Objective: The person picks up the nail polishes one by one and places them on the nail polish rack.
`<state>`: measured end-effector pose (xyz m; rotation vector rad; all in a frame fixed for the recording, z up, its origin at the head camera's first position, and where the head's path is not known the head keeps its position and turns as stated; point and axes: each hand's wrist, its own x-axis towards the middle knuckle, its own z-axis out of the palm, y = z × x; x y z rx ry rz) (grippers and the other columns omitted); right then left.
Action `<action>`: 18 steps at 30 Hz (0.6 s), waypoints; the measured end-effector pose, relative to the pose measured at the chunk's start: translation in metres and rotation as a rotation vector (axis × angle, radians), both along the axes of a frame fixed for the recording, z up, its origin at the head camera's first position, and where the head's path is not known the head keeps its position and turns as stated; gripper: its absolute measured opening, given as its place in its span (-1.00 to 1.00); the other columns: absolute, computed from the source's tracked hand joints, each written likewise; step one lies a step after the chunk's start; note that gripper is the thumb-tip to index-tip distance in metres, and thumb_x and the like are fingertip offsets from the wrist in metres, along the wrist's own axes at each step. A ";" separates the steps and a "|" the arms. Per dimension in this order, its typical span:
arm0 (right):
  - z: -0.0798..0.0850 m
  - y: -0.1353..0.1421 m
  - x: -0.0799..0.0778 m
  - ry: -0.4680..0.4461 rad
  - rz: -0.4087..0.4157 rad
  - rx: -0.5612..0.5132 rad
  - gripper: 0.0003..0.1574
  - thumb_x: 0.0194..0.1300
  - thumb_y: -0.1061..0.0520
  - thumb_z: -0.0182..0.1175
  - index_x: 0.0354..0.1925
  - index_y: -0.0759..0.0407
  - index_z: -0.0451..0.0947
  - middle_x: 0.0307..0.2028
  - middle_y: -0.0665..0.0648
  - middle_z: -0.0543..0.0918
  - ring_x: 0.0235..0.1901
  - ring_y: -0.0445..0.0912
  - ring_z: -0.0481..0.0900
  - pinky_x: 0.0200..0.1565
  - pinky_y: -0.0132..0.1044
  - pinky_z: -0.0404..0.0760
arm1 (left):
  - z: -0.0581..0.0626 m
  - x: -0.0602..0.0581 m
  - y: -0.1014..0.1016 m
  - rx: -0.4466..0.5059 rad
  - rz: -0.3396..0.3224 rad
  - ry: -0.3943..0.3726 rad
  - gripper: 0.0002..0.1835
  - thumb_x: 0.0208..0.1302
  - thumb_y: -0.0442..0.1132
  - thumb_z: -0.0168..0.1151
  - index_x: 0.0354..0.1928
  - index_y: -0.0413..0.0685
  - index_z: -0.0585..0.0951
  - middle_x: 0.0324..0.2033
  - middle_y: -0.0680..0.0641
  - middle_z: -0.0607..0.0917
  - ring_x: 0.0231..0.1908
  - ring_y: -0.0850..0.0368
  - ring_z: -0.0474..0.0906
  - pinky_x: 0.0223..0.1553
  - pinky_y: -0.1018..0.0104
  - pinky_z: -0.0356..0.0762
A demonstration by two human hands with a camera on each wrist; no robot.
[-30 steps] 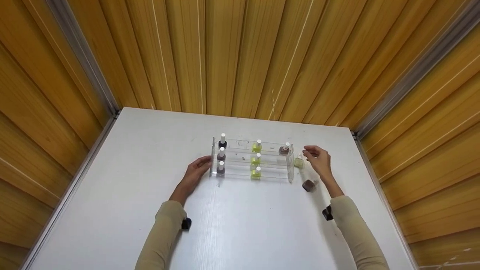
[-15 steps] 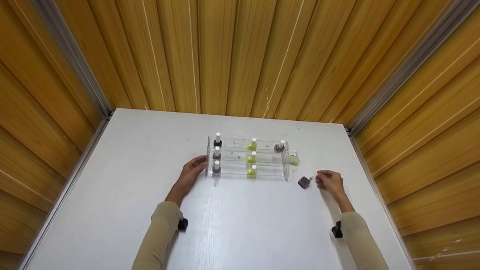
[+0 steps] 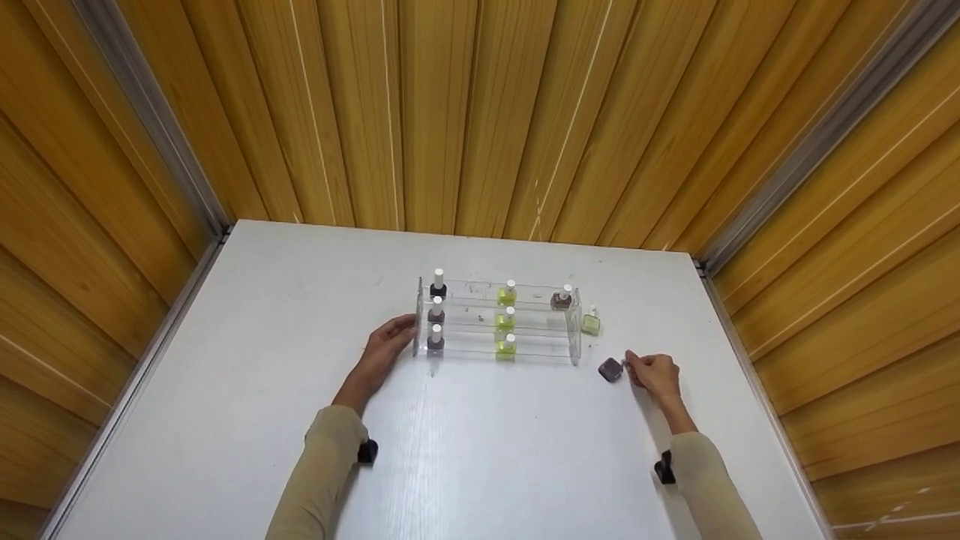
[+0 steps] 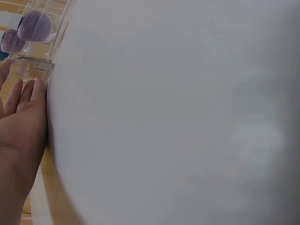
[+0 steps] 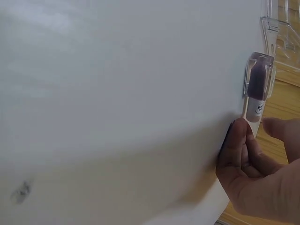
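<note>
A clear acrylic rack (image 3: 575,341) with three tiers stands on the white table. Straight fingers of my left hand (image 3: 382,352) touch its left end panel; the left wrist view shows the fingertips right at the clear edge. Off the rack's front right corner, a purple nail polish bottle (image 3: 610,369) lies on its side. My right hand (image 3: 655,375) is at its white cap (image 5: 256,108), thumb and fingertips apart on either side of the cap's end. A yellow-green nail polish bottle (image 3: 591,324) lies just beside the rack's right panel.
On the rack's left side is a column of dark polish bottles (image 3: 436,315); yellow ones (image 3: 505,321) form another at its middle. One brownish bottle (image 3: 561,301) stands at the back tier's right end. Wood-look panels (image 3: 465,112) wall the table's back and sides.
My right hand has come away from beside the yellow-green bottle, down towards the front, then in to the purple bottle's cap. The left hand stays at the rack.
</note>
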<state>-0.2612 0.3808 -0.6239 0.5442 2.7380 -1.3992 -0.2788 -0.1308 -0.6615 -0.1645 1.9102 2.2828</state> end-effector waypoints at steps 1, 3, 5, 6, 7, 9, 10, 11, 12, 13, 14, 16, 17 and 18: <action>0.000 -0.001 -0.001 -0.002 0.005 0.021 -0.47 0.42 -0.07 0.27 -0.28 0.44 0.72 -0.66 -0.08 0.65 -0.63 -0.28 0.53 -0.57 -0.51 0.52 | 0.000 0.000 0.000 -0.005 -0.002 0.001 -0.50 0.47 -0.18 0.24 0.37 -0.13 0.48 0.40 -0.20 0.50 0.48 -0.07 0.34 0.59 0.09 0.20; 0.000 -0.002 -0.003 -0.010 0.011 0.057 -0.44 0.40 -0.12 0.28 -0.35 0.40 0.74 -0.71 -0.09 0.63 -0.66 -0.26 0.50 -0.59 -0.49 0.46 | 0.000 0.001 0.000 -0.017 -0.003 -0.002 -0.51 0.47 -0.17 0.24 0.37 -0.10 0.48 0.39 -0.17 0.51 0.47 -0.06 0.34 0.59 0.10 0.20; 0.000 -0.003 -0.006 -0.022 0.018 0.088 -0.41 0.38 -0.18 0.29 -0.40 0.35 0.75 -0.73 -0.09 0.62 -0.68 -0.25 0.48 -0.60 -0.47 0.42 | 0.000 0.001 0.000 -0.030 -0.004 -0.009 -0.52 0.47 -0.15 0.24 0.37 -0.06 0.49 0.39 -0.14 0.52 0.47 -0.04 0.35 0.59 0.11 0.21; 0.001 -0.003 -0.008 -0.027 0.023 0.102 -0.40 0.37 -0.20 0.30 -0.42 0.33 0.76 -0.73 -0.09 0.63 -0.69 -0.24 0.48 -0.60 -0.46 0.42 | 0.000 0.000 0.000 -0.038 -0.006 -0.011 -0.51 0.47 -0.14 0.24 0.37 -0.05 0.49 0.39 -0.13 0.52 0.47 -0.04 0.35 0.59 0.11 0.21; 0.001 -0.004 -0.009 -0.033 0.026 0.119 -0.40 0.35 -0.22 0.31 -0.43 0.32 0.76 -0.73 -0.08 0.63 -0.69 -0.24 0.48 -0.60 -0.44 0.42 | 0.000 0.000 0.000 -0.041 -0.006 -0.013 -0.51 0.47 -0.13 0.24 0.37 -0.04 0.49 0.39 -0.13 0.52 0.47 -0.03 0.35 0.59 0.12 0.21; 0.001 -0.005 -0.011 -0.041 0.032 0.151 -0.40 0.32 -0.23 0.33 -0.44 0.30 0.76 -0.74 -0.08 0.63 -0.69 -0.23 0.48 -0.59 -0.42 0.41 | 0.000 0.000 0.000 -0.027 -0.003 -0.013 -0.51 0.47 -0.14 0.24 0.38 -0.05 0.49 0.39 -0.14 0.52 0.48 -0.04 0.34 0.59 0.11 0.21; 0.002 -0.006 -0.012 -0.045 0.035 0.166 -0.40 0.30 -0.24 0.34 -0.44 0.30 0.75 -0.74 -0.08 0.62 -0.69 -0.22 0.47 -0.58 -0.41 0.41 | 0.000 0.001 0.000 -0.024 -0.003 -0.014 -0.51 0.47 -0.14 0.25 0.38 -0.05 0.49 0.39 -0.14 0.51 0.48 -0.04 0.34 0.59 0.12 0.21; 0.002 -0.006 -0.013 -0.049 0.036 0.179 -0.40 0.29 -0.24 0.35 -0.44 0.30 0.76 -0.75 -0.08 0.61 -0.69 -0.22 0.47 -0.57 -0.41 0.41 | 0.000 0.000 0.000 -0.021 -0.004 -0.012 -0.51 0.47 -0.14 0.24 0.38 -0.05 0.48 0.40 -0.14 0.51 0.48 -0.04 0.34 0.59 0.12 0.20; 0.002 -0.006 -0.014 -0.055 0.035 0.189 -0.40 0.28 -0.24 0.36 -0.43 0.30 0.75 -0.75 -0.09 0.61 -0.69 -0.22 0.47 -0.57 -0.41 0.41 | 0.000 0.000 -0.001 -0.021 -0.006 -0.008 -0.50 0.48 -0.15 0.24 0.38 -0.06 0.48 0.40 -0.15 0.50 0.48 -0.05 0.33 0.59 0.12 0.20; 0.001 -0.007 -0.014 -0.060 0.032 0.193 -0.41 0.28 -0.23 0.36 -0.42 0.31 0.75 -0.76 -0.09 0.60 -0.69 -0.22 0.46 -0.56 -0.41 0.41 | 0.000 0.000 -0.001 -0.011 -0.005 -0.010 -0.51 0.48 -0.15 0.24 0.38 -0.07 0.48 0.40 -0.14 0.51 0.48 -0.04 0.33 0.59 0.13 0.20; 0.001 -0.007 -0.014 -0.068 0.033 0.192 -0.41 0.28 -0.23 0.35 -0.40 0.32 0.75 -0.75 -0.09 0.59 -0.68 -0.22 0.46 -0.56 -0.41 0.41 | 0.000 0.001 -0.001 -0.008 -0.006 -0.011 -0.51 0.47 -0.15 0.24 0.38 -0.07 0.48 0.40 -0.14 0.51 0.48 -0.03 0.33 0.59 0.13 0.20; 0.000 -0.007 -0.014 -0.078 0.039 0.184 -0.41 0.29 -0.21 0.33 -0.36 0.35 0.74 -0.73 -0.09 0.60 -0.68 -0.23 0.46 -0.58 -0.41 0.41 | 0.000 0.001 -0.001 -0.006 -0.010 -0.013 -0.51 0.48 -0.16 0.24 0.38 -0.07 0.48 0.40 -0.14 0.50 0.48 -0.03 0.33 0.59 0.13 0.20; 0.000 -0.007 -0.013 -0.080 0.038 0.179 -0.41 0.30 -0.20 0.32 -0.33 0.36 0.73 -0.72 -0.09 0.61 -0.67 -0.23 0.47 -0.58 -0.42 0.42 | 0.000 0.002 -0.001 -0.002 -0.011 -0.013 -0.51 0.48 -0.16 0.24 0.38 -0.08 0.48 0.40 -0.15 0.50 0.48 -0.03 0.33 0.59 0.13 0.20; -0.001 -0.007 -0.012 -0.081 0.036 0.177 -0.42 0.30 -0.19 0.31 -0.30 0.37 0.72 -0.70 -0.08 0.62 -0.67 -0.24 0.47 -0.57 -0.42 0.41 | 0.000 0.002 -0.001 -0.001 -0.014 -0.010 -0.51 0.48 -0.17 0.24 0.38 -0.09 0.47 0.40 -0.16 0.50 0.48 -0.04 0.33 0.59 0.12 0.19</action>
